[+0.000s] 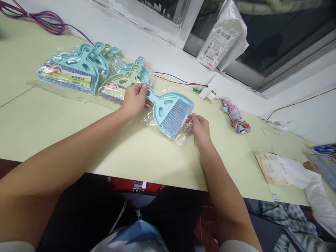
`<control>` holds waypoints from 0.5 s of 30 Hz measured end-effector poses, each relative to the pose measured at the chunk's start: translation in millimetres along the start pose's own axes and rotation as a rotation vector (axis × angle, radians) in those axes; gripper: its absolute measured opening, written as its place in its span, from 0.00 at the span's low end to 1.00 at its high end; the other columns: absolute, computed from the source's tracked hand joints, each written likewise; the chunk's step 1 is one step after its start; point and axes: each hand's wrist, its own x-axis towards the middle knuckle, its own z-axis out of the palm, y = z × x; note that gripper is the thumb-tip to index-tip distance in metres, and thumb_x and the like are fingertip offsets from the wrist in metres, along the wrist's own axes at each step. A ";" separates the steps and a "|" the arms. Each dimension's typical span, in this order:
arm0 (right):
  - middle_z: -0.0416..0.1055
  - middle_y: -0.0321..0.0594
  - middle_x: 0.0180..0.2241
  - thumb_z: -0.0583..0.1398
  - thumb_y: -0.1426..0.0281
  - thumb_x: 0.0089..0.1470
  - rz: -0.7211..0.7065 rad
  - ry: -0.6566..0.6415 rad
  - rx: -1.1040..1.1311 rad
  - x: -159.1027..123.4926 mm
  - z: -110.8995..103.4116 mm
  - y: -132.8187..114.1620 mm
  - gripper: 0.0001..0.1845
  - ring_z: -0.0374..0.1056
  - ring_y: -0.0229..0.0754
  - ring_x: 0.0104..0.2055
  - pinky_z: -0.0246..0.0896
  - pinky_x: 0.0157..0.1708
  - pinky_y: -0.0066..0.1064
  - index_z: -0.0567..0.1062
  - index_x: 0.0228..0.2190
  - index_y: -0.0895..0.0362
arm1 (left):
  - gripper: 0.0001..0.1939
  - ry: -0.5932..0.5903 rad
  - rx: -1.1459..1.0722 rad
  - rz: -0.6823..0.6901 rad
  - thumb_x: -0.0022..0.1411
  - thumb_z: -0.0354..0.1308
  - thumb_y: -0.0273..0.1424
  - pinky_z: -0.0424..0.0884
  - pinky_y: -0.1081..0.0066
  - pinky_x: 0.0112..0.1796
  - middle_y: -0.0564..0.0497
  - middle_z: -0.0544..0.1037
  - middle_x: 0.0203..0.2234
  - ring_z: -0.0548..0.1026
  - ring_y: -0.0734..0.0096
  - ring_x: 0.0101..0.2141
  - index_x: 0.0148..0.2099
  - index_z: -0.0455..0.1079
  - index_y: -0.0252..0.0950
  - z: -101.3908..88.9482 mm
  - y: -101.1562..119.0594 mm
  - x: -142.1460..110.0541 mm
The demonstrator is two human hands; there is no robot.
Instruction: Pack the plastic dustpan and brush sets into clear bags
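A light blue dustpan and brush set [170, 110] in clear plastic wrap is held a little above the table, tilted, with its bristles toward the lower right. My left hand [135, 99] is closed around its handle. At the other end, my right hand [199, 127] pinches the loose edge of the clear plastic bag [183, 134] between thumb and fingers. Behind my left hand lies a green dustpan set [118, 85] with a printed label, partly covered by that hand. To its left, several more wrapped blue sets [70, 71] overlap in a pile.
Coiled red and blue wires [49, 22] lie at the back left. A plastic-wrapped package [219, 38] leans at the window. A patterned cloth bundle [236, 117] and a paper packet [273, 169] lie to the right, near another person's white sleeve [319, 196]. A phone [139, 186] is below the table edge [147, 180].
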 end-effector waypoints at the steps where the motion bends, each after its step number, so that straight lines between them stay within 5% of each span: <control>1: 0.76 0.37 0.30 0.63 0.49 0.60 0.001 0.015 0.019 1.2 0.2 1.3 0.21 0.68 0.35 0.20 0.59 0.15 0.26 0.76 0.33 0.55 | 0.12 0.003 0.001 -0.004 0.75 0.51 0.37 0.77 0.70 0.26 0.47 0.72 0.35 0.76 0.74 0.23 0.44 0.72 0.37 0.2 -0.2 0.2; 6: 0.73 0.35 0.28 0.61 0.51 0.63 -0.065 0.065 -0.031 7.0 -2.0 9.4 0.20 0.66 0.34 0.18 0.57 0.14 0.26 0.75 0.34 0.55 | 0.12 0.027 -0.002 -0.020 0.75 0.50 0.35 0.78 0.70 0.26 0.47 0.73 0.36 0.77 0.74 0.23 0.44 0.73 0.36 0.1 0.9 0.5; 11: 0.78 0.37 0.35 0.64 0.58 0.60 -0.240 0.120 -0.269 8.7 -5.9 11.6 0.14 0.73 0.37 0.24 0.66 0.21 0.27 0.75 0.42 0.54 | 0.13 -0.023 0.016 -0.011 0.75 0.49 0.35 0.79 0.69 0.26 0.47 0.73 0.37 0.76 0.75 0.22 0.45 0.73 0.36 1.1 0.5 -2.7; 15: 0.77 0.38 0.32 0.61 0.52 0.63 -0.224 0.116 -0.258 10.4 -11.1 8.7 0.18 0.71 0.36 0.23 0.63 0.19 0.26 0.76 0.36 0.55 | 0.13 -0.041 0.021 -0.023 0.75 0.49 0.34 0.78 0.72 0.25 0.47 0.73 0.36 0.76 0.76 0.22 0.44 0.72 0.35 1.9 2.2 -4.4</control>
